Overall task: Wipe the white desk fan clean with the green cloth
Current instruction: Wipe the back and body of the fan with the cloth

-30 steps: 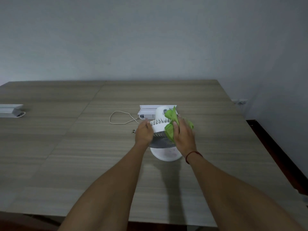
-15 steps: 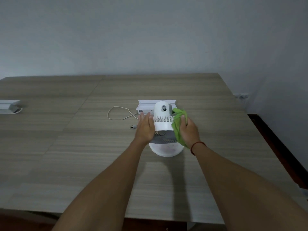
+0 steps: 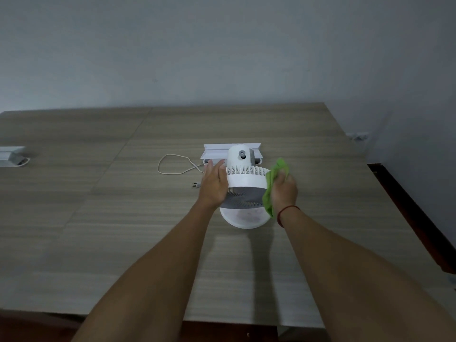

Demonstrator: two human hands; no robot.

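The white desk fan (image 3: 244,178) stands on its round base in the middle of the wooden table (image 3: 98,218), its grille facing me. My left hand (image 3: 213,185) rests flat against the fan head's left side, fingers straight. My right hand (image 3: 283,191) grips the bunched green cloth (image 3: 271,188) and presses it against the right rim of the fan head. Cloth ends stick out above and below the hand.
The fan's white cord (image 3: 172,165) loops on the table to the left, its plug (image 3: 196,185) lying loose. A white socket box (image 3: 214,151) sits right behind the fan. Another white box (image 3: 11,156) is at the far left edge. The table's right edge drops to the floor.
My right hand has carried the cloth from the top of the fan head down round to its right side. My left hand stays on the left side.
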